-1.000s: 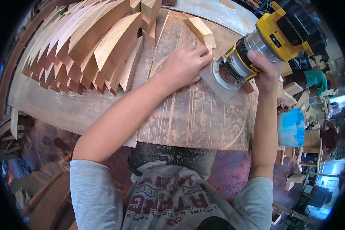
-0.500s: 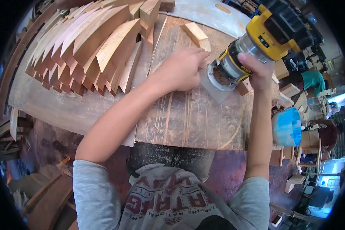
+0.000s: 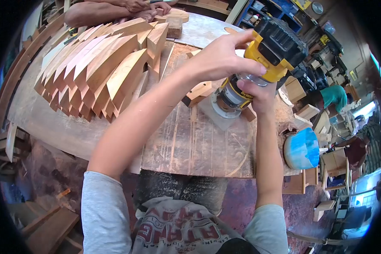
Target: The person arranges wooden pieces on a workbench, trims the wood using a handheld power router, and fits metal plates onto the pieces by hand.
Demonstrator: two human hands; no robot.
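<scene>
A yellow and black cordless router (image 3: 269,55) leans over the worn wooden table (image 3: 190,148), its clear square base (image 3: 218,112) low near the tabletop. My right hand (image 3: 258,95) is wrapped round the router's lower body. Higher up, my left hand (image 3: 230,57) grips the yellow part below the black battery, thumb and fingers on either side. A wooden piece (image 3: 199,93) lies just left of the base, partly under my left forearm. Another small wood block (image 3: 249,113) shows at the right of the base.
Curved, pointed wooden pieces (image 3: 89,67) are stacked at the table's left. Behind them are another person's arms and hands (image 3: 101,15). A blue container (image 3: 301,149) stands by the right edge. A person in green (image 3: 334,98) is farther right.
My left hand has moved from beside the router's base up to its yellow upper part. The view has shifted, and the other person's arms now show behind the stack.
</scene>
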